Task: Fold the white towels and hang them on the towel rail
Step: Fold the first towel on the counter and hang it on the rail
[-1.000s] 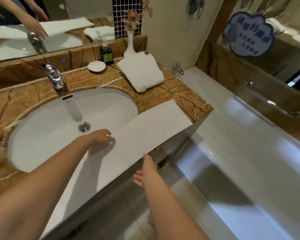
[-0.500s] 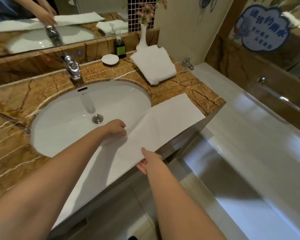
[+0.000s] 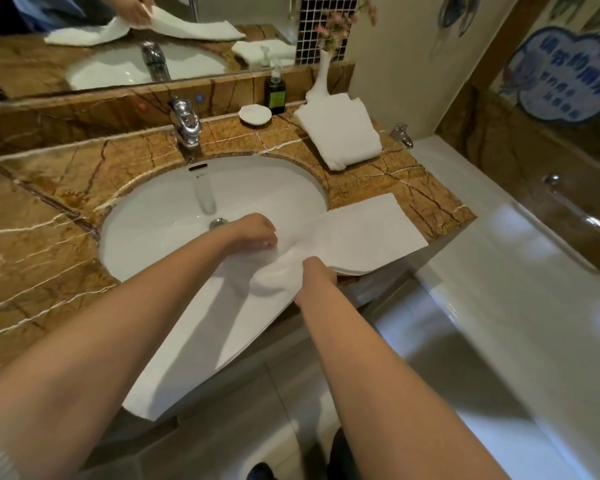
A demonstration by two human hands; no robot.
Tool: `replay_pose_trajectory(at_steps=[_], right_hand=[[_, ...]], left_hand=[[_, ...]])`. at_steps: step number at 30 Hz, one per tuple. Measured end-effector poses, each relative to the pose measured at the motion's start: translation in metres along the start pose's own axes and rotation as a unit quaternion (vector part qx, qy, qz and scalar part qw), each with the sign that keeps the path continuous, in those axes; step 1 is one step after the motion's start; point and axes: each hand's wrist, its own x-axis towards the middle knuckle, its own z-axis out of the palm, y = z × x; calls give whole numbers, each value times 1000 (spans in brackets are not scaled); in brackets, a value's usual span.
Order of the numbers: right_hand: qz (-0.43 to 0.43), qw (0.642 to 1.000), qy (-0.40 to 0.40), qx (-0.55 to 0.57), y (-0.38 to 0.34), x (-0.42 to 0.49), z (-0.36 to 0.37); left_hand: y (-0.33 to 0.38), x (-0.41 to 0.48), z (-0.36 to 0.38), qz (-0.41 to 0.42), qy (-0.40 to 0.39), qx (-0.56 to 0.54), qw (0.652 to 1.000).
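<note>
Across the sink [image 3: 146, 216] front, 1 long white towel [image 3: 371, 233] lies bunched mid-length; right hand [image 3: 317, 271] grasps its near edge, left hand [image 3: 257, 233] apparently pinches the far edge.

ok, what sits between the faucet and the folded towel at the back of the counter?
In the head view, a small white dish and a dark pump bottle beside it sit between the faucet and the folded towel.

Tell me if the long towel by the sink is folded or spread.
Spread, not yet folded over: the long towel lies as one strip, bunched mid-length where the left hand and right hand grip it.
</note>
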Motion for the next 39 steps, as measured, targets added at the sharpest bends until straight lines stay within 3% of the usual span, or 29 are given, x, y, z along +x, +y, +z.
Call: replay_pose_trajectory(at_steps=[1, 3, 8, 15, 26, 31, 39], right_hand=[[43, 995, -38, 77, -8, -5, 2], [30, 993, -59, 95, -16, -23, 0], [17, 995, -58, 85, -29, -47, -6], [-66, 994, -88, 28, -58, -75, -8], [-151, 976, -156, -10, -131, -127, 1], [-177, 948, -263, -22, -168, -149, 5], [-212, 911, -330, -125, -229, -177, 16]], left_hand=[[3, -4, -4, -1, 7, -11, 1000], [8, -11, -12, 0, 29, -38, 999], [24, -36, -25, -13, 86, -92, 992], [44, -72, -45, -2, 110, -154, 982], [70, -136, -105, 48, 188, -299, 934], [87, -165, -133, 51, 243, -337, 908], [114, -206, -174, 90, 286, -387, 872]])
